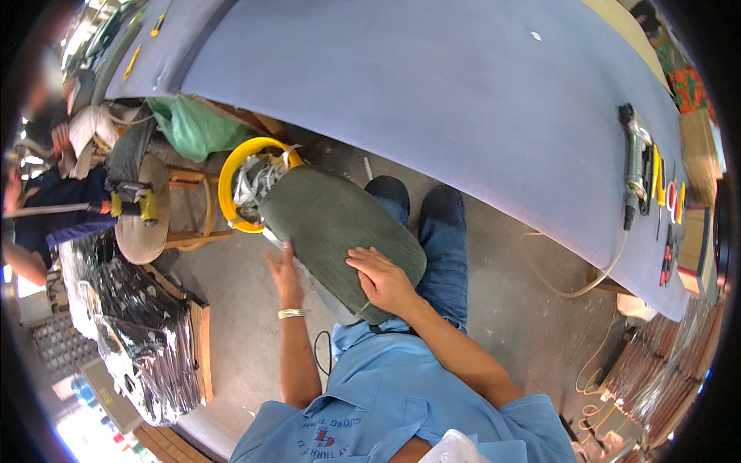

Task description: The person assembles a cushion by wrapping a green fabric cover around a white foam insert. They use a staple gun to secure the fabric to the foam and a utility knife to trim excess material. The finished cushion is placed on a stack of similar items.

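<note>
A dark grey-green, fabric-covered panel with rounded corners, like a seat or backrest pad [332, 220], lies across my lap. Its far end reaches over the yellow bucket [226, 185]. My right hand [382, 282] rests flat on its near part, fingers stretched out. Beside the panel's left edge is my left hand [285, 276], fingers apart and slightly blurred, with nothing seen in it; whether it touches the edge I cannot tell. A light grey strip [328, 297] shows along that edge. The panel's underside is hidden.
Crumpled pale scraps [251, 181] fill the bucket. Ahead stands a table with a blue-grey cover [432, 92], bearing a corded power tool [635, 158] and several hand tools at right. A round stool [143, 216] holds a yellow-green tool [147, 207]; a person sits at far left. Plastic-wrapped stacks [147, 347] stand lower left.
</note>
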The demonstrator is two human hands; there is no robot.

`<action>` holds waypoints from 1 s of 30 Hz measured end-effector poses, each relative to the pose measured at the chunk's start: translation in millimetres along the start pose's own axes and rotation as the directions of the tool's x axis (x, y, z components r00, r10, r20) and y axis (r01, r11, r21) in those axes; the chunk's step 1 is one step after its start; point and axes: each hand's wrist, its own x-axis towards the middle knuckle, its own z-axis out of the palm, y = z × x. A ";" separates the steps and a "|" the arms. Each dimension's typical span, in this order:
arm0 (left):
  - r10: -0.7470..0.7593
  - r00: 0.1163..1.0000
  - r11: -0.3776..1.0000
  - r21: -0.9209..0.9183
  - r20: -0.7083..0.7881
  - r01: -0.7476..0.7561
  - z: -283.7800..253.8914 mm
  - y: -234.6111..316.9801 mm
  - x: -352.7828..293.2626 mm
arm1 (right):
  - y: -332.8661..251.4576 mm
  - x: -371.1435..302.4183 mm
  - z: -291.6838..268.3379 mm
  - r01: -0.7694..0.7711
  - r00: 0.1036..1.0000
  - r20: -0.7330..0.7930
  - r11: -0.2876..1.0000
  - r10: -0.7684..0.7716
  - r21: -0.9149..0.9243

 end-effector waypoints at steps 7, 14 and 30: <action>-0.128 0.906 0.772 -0.533 0.405 0.347 29.8 7.6 -41.2 | -14.3 12.5 -21.1 0.014 0.992 -0.122 1.000 -0.012 0.019; 0.052 0.986 0.915 -0.404 0.158 0.016 -16.9 101.3 -102.0 | -40.5 -11.1 -153.9 -0.098 0.965 -0.246 0.995 0.096 0.004; 0.712 -0.015 0.285 -0.308 0.702 -0.908 121.9 296.7 -239.1 | 19.7 -43.4 -558.1 -0.840 0.262 -0.949 0.525 0.177 -0.134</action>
